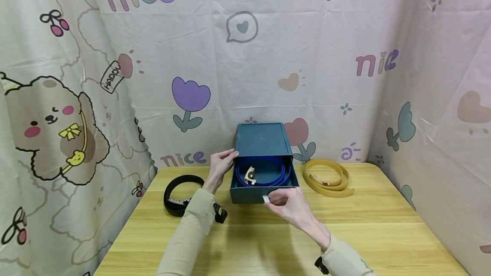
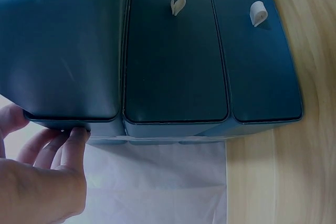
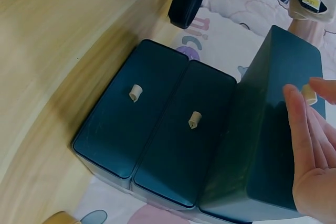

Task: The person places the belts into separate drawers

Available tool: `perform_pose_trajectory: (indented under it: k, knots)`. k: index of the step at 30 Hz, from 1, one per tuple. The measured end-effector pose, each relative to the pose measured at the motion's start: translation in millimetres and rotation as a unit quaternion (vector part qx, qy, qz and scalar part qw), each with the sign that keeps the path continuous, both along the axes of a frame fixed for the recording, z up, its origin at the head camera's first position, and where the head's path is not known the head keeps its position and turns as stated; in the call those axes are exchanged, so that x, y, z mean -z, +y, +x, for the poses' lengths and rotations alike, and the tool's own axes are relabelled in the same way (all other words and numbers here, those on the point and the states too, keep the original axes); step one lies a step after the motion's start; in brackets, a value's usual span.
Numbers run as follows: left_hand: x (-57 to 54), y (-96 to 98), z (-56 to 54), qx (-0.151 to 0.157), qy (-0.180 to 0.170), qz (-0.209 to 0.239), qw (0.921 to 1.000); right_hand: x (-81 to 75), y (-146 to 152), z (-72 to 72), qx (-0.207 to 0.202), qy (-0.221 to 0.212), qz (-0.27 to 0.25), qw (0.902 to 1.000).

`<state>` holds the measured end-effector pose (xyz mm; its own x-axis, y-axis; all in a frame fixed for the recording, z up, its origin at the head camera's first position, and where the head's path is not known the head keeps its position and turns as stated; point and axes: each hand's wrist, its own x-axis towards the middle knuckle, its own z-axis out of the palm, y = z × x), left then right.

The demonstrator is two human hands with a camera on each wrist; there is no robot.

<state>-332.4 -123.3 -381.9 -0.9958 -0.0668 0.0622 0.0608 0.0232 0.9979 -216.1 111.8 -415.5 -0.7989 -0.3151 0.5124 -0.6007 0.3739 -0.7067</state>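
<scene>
A dark teal drawer cabinet (image 1: 262, 139) stands at the back of the table, its top drawer (image 1: 243, 197) pulled out. Inside lies a coiled blue belt (image 1: 283, 173) with a gold-coloured buckle (image 1: 250, 176). My left hand (image 1: 220, 167) holds the cabinet's upper left front corner, thumb on top; in the left wrist view, the fingertips (image 2: 79, 132) touch its side. On the drawer's front, my right hand (image 1: 289, 205) pinches a whitish pull tab (image 3: 310, 95) between thumb and fingers. Two closed drawers (image 3: 184, 145) with similar tabs sit below the pulled-out one.
Left of the cabinet lies a coiled black belt (image 1: 174, 211) with a silvery buckle, partly behind my left forearm. A coiled yellow belt (image 1: 333, 192) lies to the right. Printed cloth (image 1: 253, 63) hangs behind the wooden table (image 1: 364, 233) and along both sides.
</scene>
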Motion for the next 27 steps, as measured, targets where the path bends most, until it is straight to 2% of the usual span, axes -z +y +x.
perform_pose_trajectory:
  k: [6, 14, 27]
  knots:
    - [0.4, -0.4, -1.3, 0.000, -0.009, -0.004, 1.0000, 0.6, 1.3, -1.7, 0.002, 0.000, -0.007, 1.0000]
    - [0.8, -0.8, 1.5, -0.009, 0.000, -0.002, 1.0000, 1.6, 0.7, -5.2, 0.009, 0.009, -0.005, 0.9999]
    - [-0.3, -0.5, 3.0, -0.003, 0.000, -0.007, 1.0000, 0.9, -2.6, -11.7, 0.025, 0.021, -0.022, 0.9992]
